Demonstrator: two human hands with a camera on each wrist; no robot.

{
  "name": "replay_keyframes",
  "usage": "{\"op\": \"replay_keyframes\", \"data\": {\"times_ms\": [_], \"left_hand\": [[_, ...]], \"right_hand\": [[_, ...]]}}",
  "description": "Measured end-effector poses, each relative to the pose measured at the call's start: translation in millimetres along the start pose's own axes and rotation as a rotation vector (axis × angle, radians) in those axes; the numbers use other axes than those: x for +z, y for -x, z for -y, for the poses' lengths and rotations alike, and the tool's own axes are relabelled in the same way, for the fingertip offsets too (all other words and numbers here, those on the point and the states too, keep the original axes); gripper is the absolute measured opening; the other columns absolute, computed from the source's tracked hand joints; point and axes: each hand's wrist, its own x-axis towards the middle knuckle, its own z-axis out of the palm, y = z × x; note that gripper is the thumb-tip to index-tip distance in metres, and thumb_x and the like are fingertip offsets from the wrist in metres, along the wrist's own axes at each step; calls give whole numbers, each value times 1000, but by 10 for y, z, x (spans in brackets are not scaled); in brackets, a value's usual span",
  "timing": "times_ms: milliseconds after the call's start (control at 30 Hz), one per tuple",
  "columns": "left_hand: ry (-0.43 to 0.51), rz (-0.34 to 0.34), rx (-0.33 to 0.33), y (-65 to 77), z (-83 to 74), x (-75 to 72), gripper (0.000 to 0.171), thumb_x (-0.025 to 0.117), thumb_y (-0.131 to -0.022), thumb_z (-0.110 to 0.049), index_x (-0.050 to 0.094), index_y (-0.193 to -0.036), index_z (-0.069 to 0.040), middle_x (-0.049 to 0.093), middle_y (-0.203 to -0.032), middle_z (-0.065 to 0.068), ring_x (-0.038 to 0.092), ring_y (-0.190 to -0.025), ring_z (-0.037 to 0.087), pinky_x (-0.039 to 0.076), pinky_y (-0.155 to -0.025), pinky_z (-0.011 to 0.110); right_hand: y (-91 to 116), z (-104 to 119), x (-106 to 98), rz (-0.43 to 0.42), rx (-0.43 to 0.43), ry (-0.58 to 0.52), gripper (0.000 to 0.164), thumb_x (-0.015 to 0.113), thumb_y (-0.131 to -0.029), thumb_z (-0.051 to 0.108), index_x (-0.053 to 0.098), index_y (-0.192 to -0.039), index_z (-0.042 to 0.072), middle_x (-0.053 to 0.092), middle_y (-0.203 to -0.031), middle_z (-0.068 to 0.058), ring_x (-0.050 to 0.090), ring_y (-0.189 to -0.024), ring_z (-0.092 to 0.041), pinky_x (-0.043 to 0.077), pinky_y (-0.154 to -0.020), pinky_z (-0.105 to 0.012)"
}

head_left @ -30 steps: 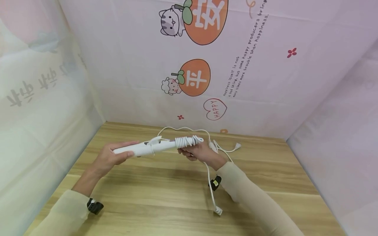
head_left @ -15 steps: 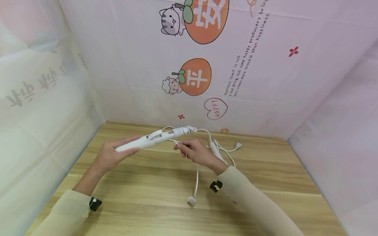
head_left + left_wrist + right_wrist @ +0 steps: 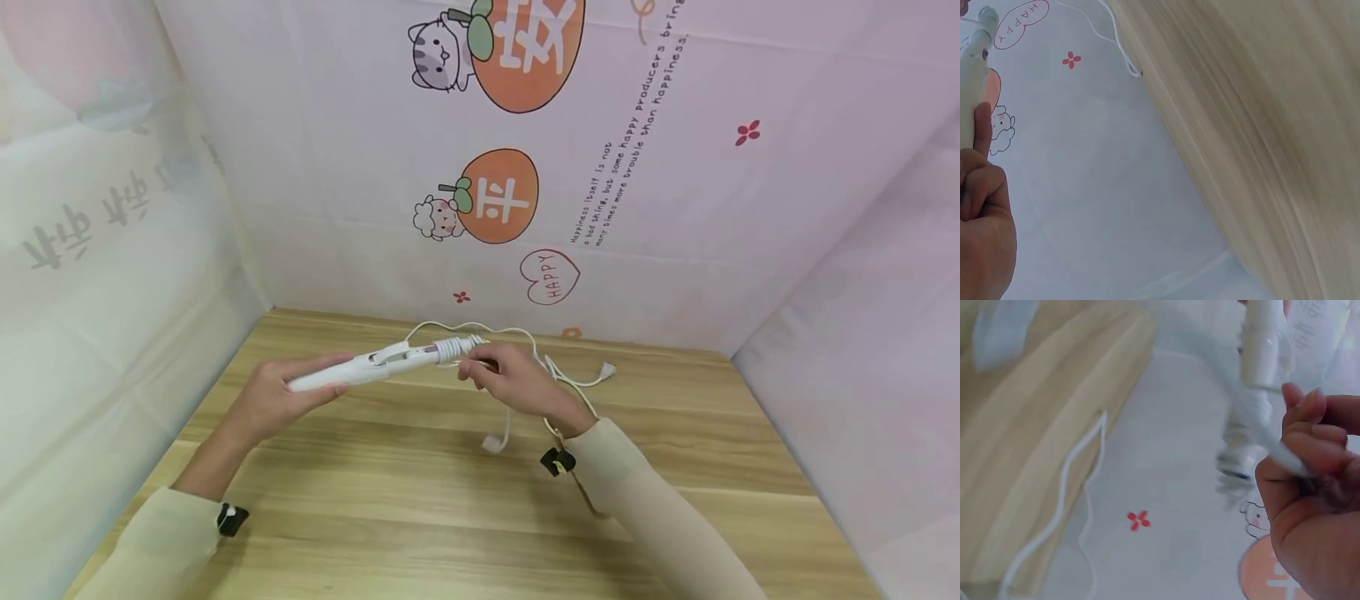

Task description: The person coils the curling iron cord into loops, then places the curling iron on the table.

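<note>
My left hand [image 3: 273,400] grips the white barrel of a curling iron [image 3: 352,372] in the head view, with thumb and fingers along its sides. The iron is held over the table, its lever standing up at mid-length. Its white power cord [image 3: 448,350] is wound in several turns round the narrower right end. Beside those turns my right hand [image 3: 517,379] holds the cord's loose length in curled fingers. The plug [image 3: 492,444] dangles below that hand. In the right wrist view the loose cord [image 3: 1235,394] runs blurred into the fist.
Another white cord lies along the back of the wooden table [image 3: 375,500], its plug [image 3: 607,371] to the right of my right hand. Printed cloth walls [image 3: 337,167] enclose the back and both sides.
My right hand swung from under the iron's wound end to its near side, carrying the cord. The hanging plug moved left and up. The iron's right end rose, then dipped; my left hand keeps its grip.
</note>
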Motion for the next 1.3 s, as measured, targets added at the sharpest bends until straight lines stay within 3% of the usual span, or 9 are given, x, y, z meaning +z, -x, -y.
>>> {"op": "replay_keyframes", "data": {"times_ms": [100,267,433,633,767,833,967,1067,1300], "left_hand": [[23,86,9,20,-1,-9,42,88,-95,-27,79,-136,-22,77,-134,13,65,-75,14,54,-56,29],[86,194,31,64,3,-33,41,87,-95,-21,79,-135,-19,76,-136,12,73,-100,11,61,-74,31],[188,277,118,79,32,-35,38,84,-95,-9,79,-133,-11,79,-133,1,73,-110,7,61,-80,31],[347,306,242,89,109,5,43,74,-94,10,78,-134,-6,76,-133,-16,73,-105,7,62,-77,29],[435,280,218,99,120,51,51,69,-95,12,79,-134,-19,78,-130,-15,68,-87,5,58,-66,25],[452,248,183,105,117,73,52,67,-96,11,80,-133,-23,79,-126,-15,63,-80,5,54,-60,24],[469,169,111,107,109,122,47,67,-99,8,80,-132,-23,79,-109,-13,55,-72,3,45,-54,21],[493,121,72,93,96,155,43,69,-100,5,80,-133,-20,74,-94,-11,45,-63,0,37,-48,22],[581,4,59,49,87,98,42,65,-103,6,77,-137,-16,83,-99,-7,40,-59,-1,23,-45,32]], "right_hand": [[-6,16,-51,8,-51,55,21,66,-111,24,79,-100,10,64,-78,4,48,-63,-6,40,-59,-24],[-20,-14,-105,39,-128,60,15,68,-109,19,79,-100,14,68,-82,6,53,-70,-6,45,-66,-25],[-40,-111,-95,143,-192,-68,15,68,-109,14,80,-101,14,67,-81,2,51,-70,-6,44,-67,-25],[-50,-252,1,252,-240,-299,21,61,-111,7,80,-105,5,66,-82,-8,51,-70,-4,44,-66,-22],[-35,-290,125,185,-268,-357,23,57,-111,1,79,-111,-4,77,-98,-17,61,-81,-1,51,-70,-19],[-15,-282,192,122,-273,-373,19,61,-103,-10,75,-114,-11,77,-99,-23,65,-81,-2,54,-68,-22],[9,-241,314,60,-122,-426,15,54,-104,-6,68,-99,-12,65,-75,-13,50,-61,-3,42,-54,-21],[19,-216,384,39,22,-482,31,45,-115,10,66,-96,-4,59,-72,-7,42,-54,-5,35,-52,-22],[18,-204,515,36,18,-448,37,44,-120,19,73,-128,-3,65,-75,-8,41,-49,-6,37,-47,-23]]}}
